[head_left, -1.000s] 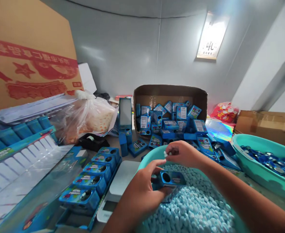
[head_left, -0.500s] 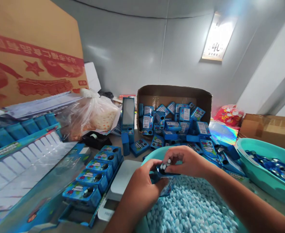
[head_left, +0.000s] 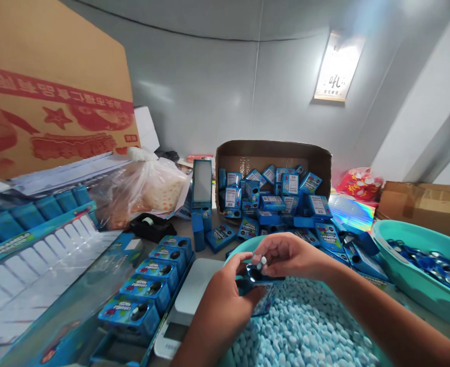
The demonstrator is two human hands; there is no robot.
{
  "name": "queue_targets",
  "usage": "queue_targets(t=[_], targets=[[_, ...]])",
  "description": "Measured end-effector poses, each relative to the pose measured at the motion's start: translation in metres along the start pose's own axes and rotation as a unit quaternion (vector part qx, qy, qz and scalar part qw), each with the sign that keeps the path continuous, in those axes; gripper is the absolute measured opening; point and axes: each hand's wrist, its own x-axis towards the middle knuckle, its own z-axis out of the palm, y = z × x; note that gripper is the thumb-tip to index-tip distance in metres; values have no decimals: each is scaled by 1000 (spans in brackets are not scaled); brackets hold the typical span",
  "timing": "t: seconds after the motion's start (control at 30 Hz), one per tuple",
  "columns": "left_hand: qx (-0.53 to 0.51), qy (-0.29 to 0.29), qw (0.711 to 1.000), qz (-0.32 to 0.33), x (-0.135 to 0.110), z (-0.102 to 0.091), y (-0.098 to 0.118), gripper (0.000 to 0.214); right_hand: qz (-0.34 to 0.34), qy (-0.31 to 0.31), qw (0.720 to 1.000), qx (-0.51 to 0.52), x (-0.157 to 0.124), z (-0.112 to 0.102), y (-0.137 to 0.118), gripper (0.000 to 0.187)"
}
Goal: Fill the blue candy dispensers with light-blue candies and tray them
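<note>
My left hand (head_left: 225,293) is wrapped around a small blue candy box (head_left: 264,304), holding it over a turquoise tub (head_left: 244,246). The box has a dark opening in its upper face. Right above that opening, my right hand (head_left: 292,256) pinches a pale candy (head_left: 263,260) at its fingertips; whether more are inside the curled fingers is hidden. Light-blue and white candies (head_left: 305,326) fill the tub beneath both hands. Left of my left forearm lies a white scale (head_left: 196,285), next to a row of blue boxes (head_left: 146,286) in a display tray.
Behind the tub, a brown carton (head_left: 274,148) lies open toward me, with many blue boxes spilling from it. A second turquoise tub (head_left: 420,255) at right holds shiny blue discs. A black tape dispenser (head_left: 152,227) and a tied plastic bag (head_left: 152,183) stand at left.
Fewer candies show at my right fingertips: a small cluster before, about one now. My left hand keeps the box in nearly the same place. The camera view has shifted slightly.
</note>
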Motion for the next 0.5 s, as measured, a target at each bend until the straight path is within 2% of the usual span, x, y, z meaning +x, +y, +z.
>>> queue_targets(t=[0.1, 0.2, 0.33, 0.5], targets=[[-16, 1, 1000, -2, 0, 0, -2, 68, 3, 4, 999, 45, -1, -1, -4, 28], [-19, 13, 1000, -6, 0, 1, -2, 78, 4, 40, 996, 82, -1, -3, -6, 27], [8, 34, 999, -13, 1, 2, -3, 79, 29, 75, 997, 8, -2, -10, -7, 29], [4, 30, 1000, -7, 3, 1, -2, 75, 40, 36, 998, -40, -3, -14, -4, 30]])
